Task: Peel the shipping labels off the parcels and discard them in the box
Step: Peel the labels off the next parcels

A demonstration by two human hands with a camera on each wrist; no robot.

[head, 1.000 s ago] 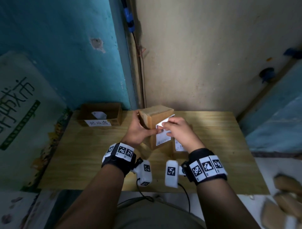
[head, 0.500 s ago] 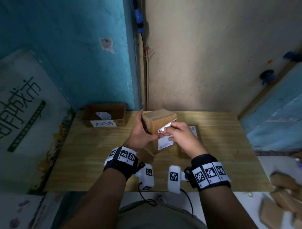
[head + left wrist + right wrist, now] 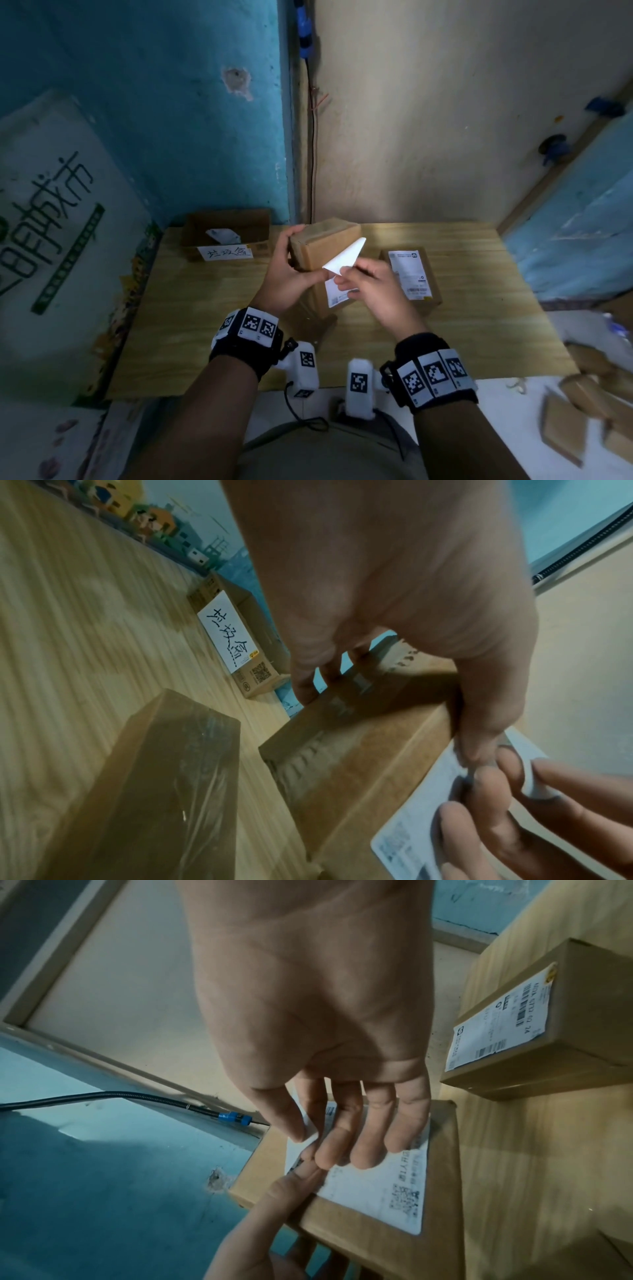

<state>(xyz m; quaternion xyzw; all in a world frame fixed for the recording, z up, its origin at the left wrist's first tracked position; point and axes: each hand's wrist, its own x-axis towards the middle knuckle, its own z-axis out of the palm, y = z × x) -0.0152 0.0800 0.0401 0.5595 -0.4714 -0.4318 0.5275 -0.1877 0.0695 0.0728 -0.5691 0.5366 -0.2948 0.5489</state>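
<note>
My left hand (image 3: 301,260) grips a brown parcel (image 3: 325,246) and holds it tilted above the table, with the thumb on its front face. A white shipping label (image 3: 344,262) is partly peeled, its upper corner folded away from the cardboard. My right hand (image 3: 339,274) pinches that loose part between thumb and fingers; the label's (image 3: 377,1177) lower part still sticks to the parcel (image 3: 441,1150). A second parcel (image 3: 411,277) with its label on lies flat to the right. The open discard box (image 3: 226,233) stands at the table's back left with a crumpled label (image 3: 222,235) inside.
A taped brown parcel (image 3: 171,777) lies on the wooden table (image 3: 205,325) under the held one. Several more parcels (image 3: 582,394) lie on the floor at the right. Walls close off the table's back, and a large white bag (image 3: 51,240) leans at the left.
My right hand has pulled the label's top corner further off the parcel, and more white backing shows. The left hand keeps its grip on the parcel.
</note>
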